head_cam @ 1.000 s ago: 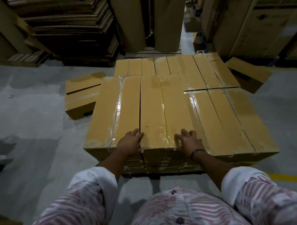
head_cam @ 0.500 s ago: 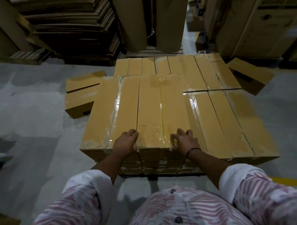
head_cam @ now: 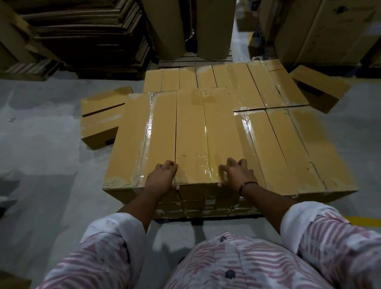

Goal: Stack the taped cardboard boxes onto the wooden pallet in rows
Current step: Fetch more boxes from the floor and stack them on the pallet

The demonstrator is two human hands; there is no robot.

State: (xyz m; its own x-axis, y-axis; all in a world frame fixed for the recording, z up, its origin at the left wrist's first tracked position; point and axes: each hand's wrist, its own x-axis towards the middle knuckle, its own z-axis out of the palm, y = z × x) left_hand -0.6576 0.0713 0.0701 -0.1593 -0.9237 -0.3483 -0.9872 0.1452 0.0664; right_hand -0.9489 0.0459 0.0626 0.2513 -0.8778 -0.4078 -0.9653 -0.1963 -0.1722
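Long taped box [head_cam: 191, 133], front middle of the stack [head_cam: 295, 161]; left hand [head_cam: 162, 177] and right hand [head_cam: 236, 174] clasp its near edge, each grip half-closed; probably heavy, stiff, tape [head_cam: 207, 143] slick; hold by the ends.

The cardboard boxes [head_cam: 191, 135] of matt tan card, smooth-faced; clear tape [head_cam: 151, 133] along their seams glossy, wrinkled plastic; floor [head_cam: 43, 140] grey concrete, matt, blotchy; shirt [head_cam: 245, 271] soft woven cloth, striped; upright rolls [head_cam: 167, 25] dull brown paper
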